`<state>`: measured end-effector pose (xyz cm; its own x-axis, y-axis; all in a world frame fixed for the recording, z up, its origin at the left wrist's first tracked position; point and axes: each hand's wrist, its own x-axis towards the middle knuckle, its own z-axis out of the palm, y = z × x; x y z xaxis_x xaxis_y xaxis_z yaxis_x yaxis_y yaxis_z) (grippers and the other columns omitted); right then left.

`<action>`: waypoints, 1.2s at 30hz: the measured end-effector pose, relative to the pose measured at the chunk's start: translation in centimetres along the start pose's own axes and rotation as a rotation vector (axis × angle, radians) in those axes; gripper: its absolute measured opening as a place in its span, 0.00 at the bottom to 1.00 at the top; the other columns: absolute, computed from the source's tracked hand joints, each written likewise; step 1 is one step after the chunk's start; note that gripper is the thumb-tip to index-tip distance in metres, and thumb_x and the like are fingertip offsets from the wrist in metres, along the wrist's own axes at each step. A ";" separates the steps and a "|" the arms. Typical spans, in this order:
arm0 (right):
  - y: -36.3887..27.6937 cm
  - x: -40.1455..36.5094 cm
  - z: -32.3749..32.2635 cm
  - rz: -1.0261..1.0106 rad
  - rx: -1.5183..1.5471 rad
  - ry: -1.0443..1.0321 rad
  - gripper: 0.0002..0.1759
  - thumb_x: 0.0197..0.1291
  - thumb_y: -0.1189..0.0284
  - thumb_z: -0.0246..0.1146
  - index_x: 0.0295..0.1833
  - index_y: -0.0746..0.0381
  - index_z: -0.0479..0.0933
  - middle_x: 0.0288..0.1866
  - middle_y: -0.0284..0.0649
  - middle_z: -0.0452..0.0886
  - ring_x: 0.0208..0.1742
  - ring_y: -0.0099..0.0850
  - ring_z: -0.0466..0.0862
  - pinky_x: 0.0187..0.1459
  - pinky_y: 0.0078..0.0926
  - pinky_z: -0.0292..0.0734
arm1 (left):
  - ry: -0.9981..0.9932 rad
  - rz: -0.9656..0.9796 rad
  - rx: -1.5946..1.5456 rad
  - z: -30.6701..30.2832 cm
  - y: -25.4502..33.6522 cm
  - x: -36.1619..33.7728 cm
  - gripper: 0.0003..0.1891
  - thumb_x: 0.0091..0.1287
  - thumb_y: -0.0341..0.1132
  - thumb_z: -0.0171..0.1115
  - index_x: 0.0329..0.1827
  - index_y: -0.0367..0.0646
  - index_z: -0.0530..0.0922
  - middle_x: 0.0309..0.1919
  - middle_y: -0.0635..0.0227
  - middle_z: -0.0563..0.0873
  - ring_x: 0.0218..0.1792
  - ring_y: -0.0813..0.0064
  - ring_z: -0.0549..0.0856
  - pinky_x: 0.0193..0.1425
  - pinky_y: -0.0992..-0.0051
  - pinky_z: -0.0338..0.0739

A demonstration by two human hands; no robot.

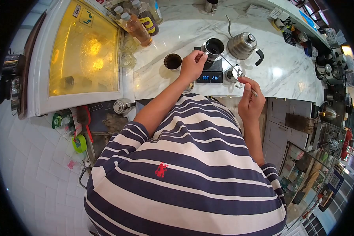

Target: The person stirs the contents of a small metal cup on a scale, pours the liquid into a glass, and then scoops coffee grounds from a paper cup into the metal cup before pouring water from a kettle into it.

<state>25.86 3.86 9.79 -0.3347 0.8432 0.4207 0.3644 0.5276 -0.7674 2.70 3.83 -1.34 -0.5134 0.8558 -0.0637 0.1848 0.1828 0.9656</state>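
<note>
My left hand (193, 65) pinches the side of a small metal pitcher (214, 48) with dark contents, over a black digital scale (213, 67) with a lit display. A long thin metal spoon (233, 67) slants from the pitcher's rim to my right hand (249, 96), whose fingers are closed around its handle. Between the scale and my right hand stands a small shiny metal pot (236, 74). To the left of my left hand is a cup (172, 61) with dark contents.
A gooseneck kettle (242, 46) stands right of the pitcher on the marble counter (153, 74). Bottles (136, 29) and glasses (128, 59) line the left, beside a yellow-lit glass door (84, 49). Another metal cup (211, 6) is at the back, a calculator (289, 38) at the right.
</note>
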 end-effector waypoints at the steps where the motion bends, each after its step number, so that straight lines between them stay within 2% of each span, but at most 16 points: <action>1: 0.0 0.0 0.0 0.005 0.001 0.000 0.11 0.79 0.71 0.60 0.50 0.64 0.87 0.47 0.43 0.90 0.48 0.39 0.89 0.50 0.32 0.81 | -0.002 0.001 0.006 0.0 0.0 0.1 0.16 0.75 0.42 0.68 0.50 0.35 0.86 0.37 0.65 0.91 0.38 0.78 0.87 0.48 0.74 0.80; 5: 0.0 -0.1 -0.1 0.030 0.013 0.002 0.11 0.79 0.71 0.60 0.51 0.65 0.87 0.47 0.44 0.90 0.48 0.39 0.89 0.50 0.31 0.81 | -0.007 0.018 0.040 -0.2 0.0 0.1 0.16 0.75 0.43 0.67 0.50 0.35 0.86 0.38 0.63 0.91 0.40 0.75 0.88 0.49 0.73 0.81; 8: -0.1 0.1 -0.1 0.023 0.009 -0.004 0.11 0.79 0.72 0.60 0.51 0.65 0.87 0.47 0.44 0.90 0.48 0.38 0.89 0.50 0.31 0.81 | 0.025 0.056 0.030 0.0 -0.6 0.2 0.15 0.74 0.43 0.68 0.49 0.38 0.86 0.35 0.61 0.91 0.35 0.74 0.88 0.44 0.72 0.81; 17: 0.0 0.1 -0.2 0.046 0.005 -0.001 0.11 0.79 0.71 0.60 0.51 0.65 0.86 0.47 0.44 0.90 0.47 0.38 0.89 0.50 0.31 0.81 | 0.008 0.048 0.037 -0.1 -0.7 0.3 0.15 0.74 0.43 0.69 0.50 0.38 0.86 0.35 0.63 0.91 0.34 0.74 0.87 0.43 0.73 0.80; 20: 0.2 0.2 -0.2 -0.036 -0.065 -0.019 0.15 0.84 0.70 0.54 0.54 0.67 0.84 0.47 0.40 0.92 0.45 0.25 0.89 0.48 0.21 0.79 | -0.003 0.051 0.022 -0.2 -0.7 0.2 0.15 0.74 0.43 0.68 0.51 0.38 0.86 0.35 0.63 0.91 0.35 0.74 0.88 0.44 0.73 0.81; 26: 0.3 0.3 0.0 -0.045 -0.050 -0.010 0.15 0.84 0.69 0.54 0.54 0.67 0.84 0.48 0.42 0.92 0.48 0.27 0.90 0.52 0.22 0.80 | 0.001 0.045 0.006 -0.1 -0.8 0.0 0.15 0.74 0.42 0.68 0.51 0.38 0.86 0.35 0.63 0.92 0.35 0.75 0.88 0.45 0.73 0.81; 29: 0.0 0.2 0.1 0.007 0.016 0.010 0.11 0.80 0.70 0.60 0.51 0.64 0.86 0.47 0.44 0.90 0.47 0.39 0.89 0.49 0.31 0.81 | -0.039 -0.001 0.025 -0.4 -0.5 -0.1 0.17 0.75 0.43 0.67 0.54 0.37 0.85 0.39 0.65 0.91 0.40 0.76 0.87 0.49 0.73 0.81; 32: 0.1 0.1 0.2 0.005 0.018 0.011 0.12 0.80 0.70 0.60 0.51 0.64 0.86 0.47 0.44 0.90 0.47 0.38 0.89 0.49 0.31 0.81 | -0.002 0.026 0.030 -0.3 -0.7 -0.1 0.15 0.74 0.41 0.68 0.53 0.39 0.86 0.35 0.64 0.91 0.35 0.76 0.88 0.44 0.73 0.81; 36: -0.1 0.1 0.2 0.007 0.009 0.003 0.12 0.80 0.70 0.60 0.50 0.65 0.86 0.47 0.44 0.90 0.47 0.38 0.89 0.50 0.31 0.81 | -0.002 0.031 0.030 -0.3 -1.0 -0.1 0.15 0.74 0.41 0.69 0.53 0.39 0.86 0.35 0.65 0.91 0.35 0.77 0.87 0.43 0.74 0.81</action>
<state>25.62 3.88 9.84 -0.3299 0.8470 0.4168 0.3586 0.5209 -0.7747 2.33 3.40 -2.27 -0.5056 0.8621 -0.0345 0.2257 0.1708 0.9591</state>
